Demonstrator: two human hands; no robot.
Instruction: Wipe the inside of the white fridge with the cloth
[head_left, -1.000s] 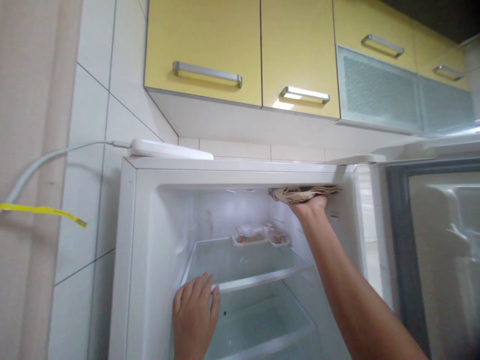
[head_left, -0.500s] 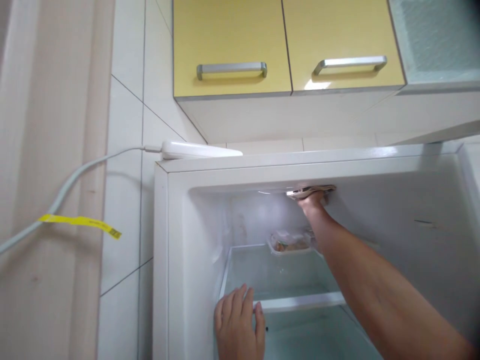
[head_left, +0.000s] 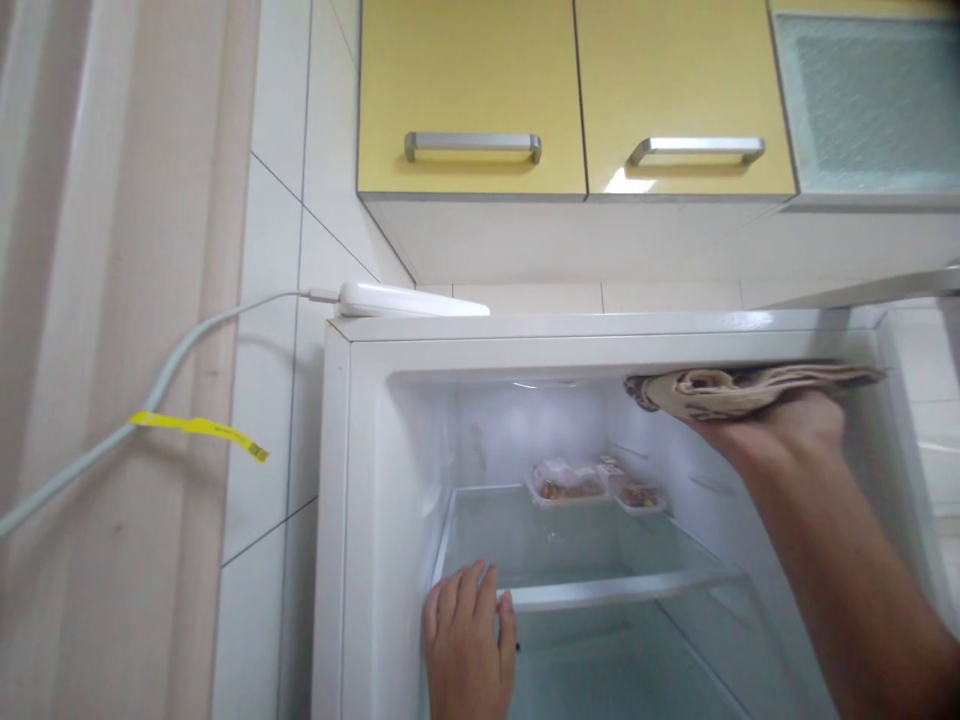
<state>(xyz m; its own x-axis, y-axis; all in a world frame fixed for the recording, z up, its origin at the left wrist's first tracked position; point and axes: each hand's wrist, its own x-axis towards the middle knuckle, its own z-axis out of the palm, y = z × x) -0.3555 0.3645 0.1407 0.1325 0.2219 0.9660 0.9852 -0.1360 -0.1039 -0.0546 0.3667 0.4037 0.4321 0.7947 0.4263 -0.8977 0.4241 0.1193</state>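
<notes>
My right hand [head_left: 802, 430] is inside the refrigerator [head_left: 600, 345], pressing a folded beige-and-brown cloth [head_left: 720, 390] up against its ceiling near the front right. The palm lies under the cloth, so the fingertips are mostly hidden. Lower left, my left hand [head_left: 469, 640] rests at the front edge of the glass shelf [head_left: 555, 545], its fingers stretched out and holding nothing. Toward the back of that shelf sit two clear-wrapped food trays, one tray [head_left: 566, 483] in the middle and another tray [head_left: 637, 495] to its right.
A white power bank-like box [head_left: 412, 300] lies on top of the refrigerator, with a cable [head_left: 180, 350] bearing a yellow tag [head_left: 199, 428] running left. Yellow cabinets [head_left: 472, 80] with metal handles hang above. A second glass shelf level [head_left: 600, 670] lies below.
My right hand has drawn the cloth from the back of the ceiling toward the front right. Both food trays now show fully. My left hand stays at the shelf edge.
</notes>
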